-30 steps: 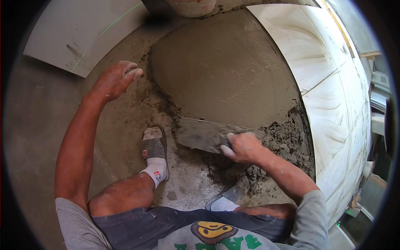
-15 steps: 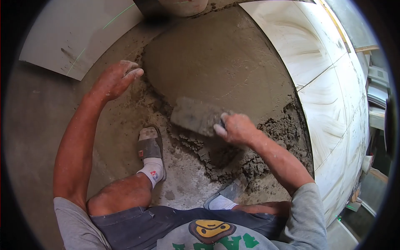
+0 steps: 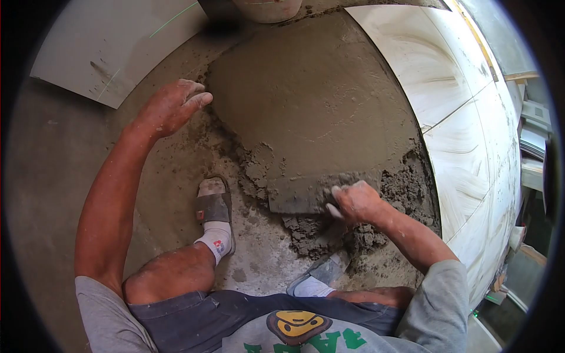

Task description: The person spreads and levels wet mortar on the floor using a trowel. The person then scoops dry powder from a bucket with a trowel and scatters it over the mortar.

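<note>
My right hand (image 3: pixel 358 201) is closed around the handle of a rectangular plastering trowel (image 3: pixel 294 195). The flat blade lies at the near edge of a smoothed bed of wet mortar (image 3: pixel 306 100), with some mortar on its far side. Crumbly, rough mortar (image 3: pixel 406 191) sits to the right of the hand, and more lumps lie just below the blade. My left hand (image 3: pixel 173 109) hovers by the left border of the bed, holding nothing, its fingers loosely bent and the thumb apart.
White wall tiles (image 3: pixel 453 141) with smears bound the mortar on the right. A large pale panel (image 3: pixel 112 47) crossed by a green laser line stands upper left. At the top is a bucket (image 3: pixel 268 9). My sandalled feet (image 3: pixel 213 203) rest on the dusty floor (image 3: pixel 253 259).
The trowel has come down toward me and slightly right in my right hand, its blade now nearly level across the view. My left hand has shifted slightly right.
</note>
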The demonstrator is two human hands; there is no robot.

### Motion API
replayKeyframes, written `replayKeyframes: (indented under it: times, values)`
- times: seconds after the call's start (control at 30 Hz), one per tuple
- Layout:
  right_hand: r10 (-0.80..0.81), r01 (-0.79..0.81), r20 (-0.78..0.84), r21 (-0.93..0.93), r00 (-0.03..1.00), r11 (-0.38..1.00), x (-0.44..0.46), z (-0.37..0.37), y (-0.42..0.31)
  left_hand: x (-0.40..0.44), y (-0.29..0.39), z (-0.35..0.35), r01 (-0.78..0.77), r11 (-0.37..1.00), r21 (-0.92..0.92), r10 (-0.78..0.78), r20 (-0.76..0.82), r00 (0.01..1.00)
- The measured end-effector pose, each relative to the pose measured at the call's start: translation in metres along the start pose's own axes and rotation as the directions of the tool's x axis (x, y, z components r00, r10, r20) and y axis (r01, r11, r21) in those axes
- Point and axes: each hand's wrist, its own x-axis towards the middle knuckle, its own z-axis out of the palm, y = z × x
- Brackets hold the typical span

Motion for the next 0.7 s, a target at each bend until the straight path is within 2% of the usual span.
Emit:
replayKeyframes:
  times: [0.13, 0.23, 0.4, 0.47, 0.57, 0.7]
  values:
    - [-0.029, 0.02, -0.065, -0.133, 0.997, 0.991, 0.035, -0.004, 0.003, 0.001, 0.002, 0.002, -0.016, 1.0, 0.02, 0.016, -0.035, 0.999]
    - [-0.028, 0.023, -0.045, -0.125, 0.999, 0.992, 0.046, -0.012, 0.002, 0.002, 0.013, -0.003, -0.012, 1.0, -0.013, 0.012, 0.018, 1.0]
    - [0.061, -0.064, -0.11, -0.025, 0.992, 0.998, 0.063, -0.016, 0.003, 0.001, 0.015, 0.003, -0.058, 0.998, 0.038, 0.059, -0.023, 0.998]
    - [0.139, -0.133, -0.225, 0.043, 0.964, 0.99, 0.074, -0.024, 0.002, -0.002, 0.024, -0.001, -0.042, 0.999, 0.027, 0.042, -0.003, 0.999]
    - [0.179, -0.16, -0.296, 0.088, 0.938, 0.983, 0.09, -0.034, 0.001, -0.005, 0.025, 0.0, -0.032, 0.999, 0.013, 0.032, -0.008, 0.999]
    - [0.126, -0.094, -0.17, 0.184, 0.977, 0.978, 0.088, -0.017, 0.009, -0.007, 0.024, -0.002, -0.029, 1.0, 0.007, 0.029, -0.01, 1.0]
